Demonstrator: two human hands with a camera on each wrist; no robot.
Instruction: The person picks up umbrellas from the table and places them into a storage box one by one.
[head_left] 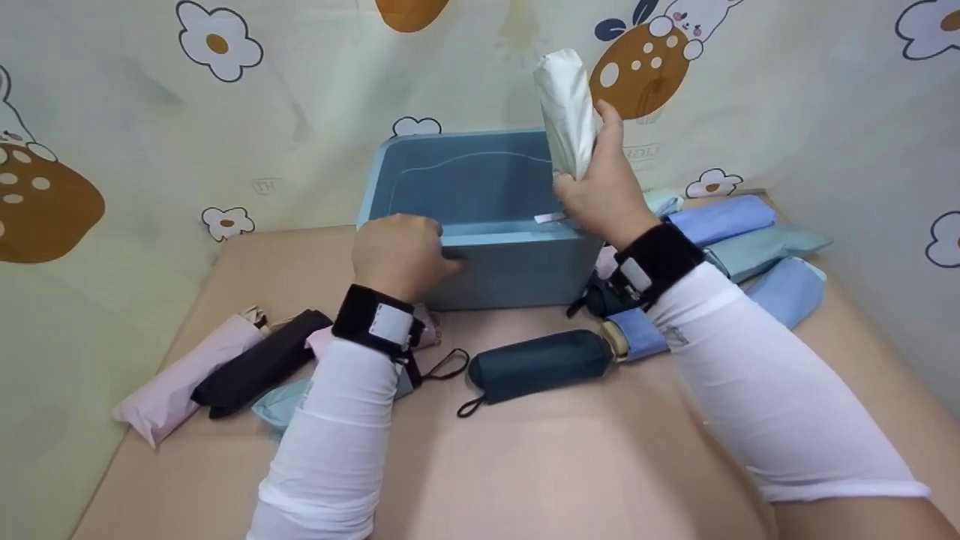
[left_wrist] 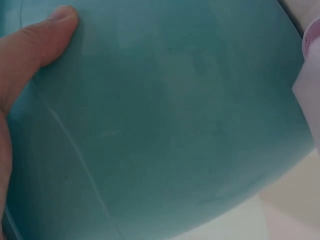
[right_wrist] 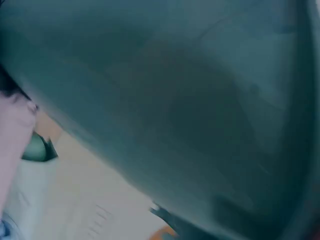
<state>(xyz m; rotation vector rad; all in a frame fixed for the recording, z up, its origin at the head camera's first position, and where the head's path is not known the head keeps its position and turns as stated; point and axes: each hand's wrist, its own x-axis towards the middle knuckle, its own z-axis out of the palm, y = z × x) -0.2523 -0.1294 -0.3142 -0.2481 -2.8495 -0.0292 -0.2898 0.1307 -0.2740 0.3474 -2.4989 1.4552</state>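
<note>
My left hand grips the front left rim of a blue plastic bin. In the left wrist view its thumb lies against the bin's outer wall. Above the bin's right side, my right hand holds a white folded umbrella, tilted nearly upright, thumb along its side. A small white strap hangs below that hand. The right wrist view is filled mostly by the bin's wall; the hand itself is out of sight there.
A dark teal folded umbrella lies before the bin. Left of it are a pink umbrella, a black one and a mint one partly under my left sleeve. Several blue and green umbrellas lie at the right. A patterned curtain hangs behind.
</note>
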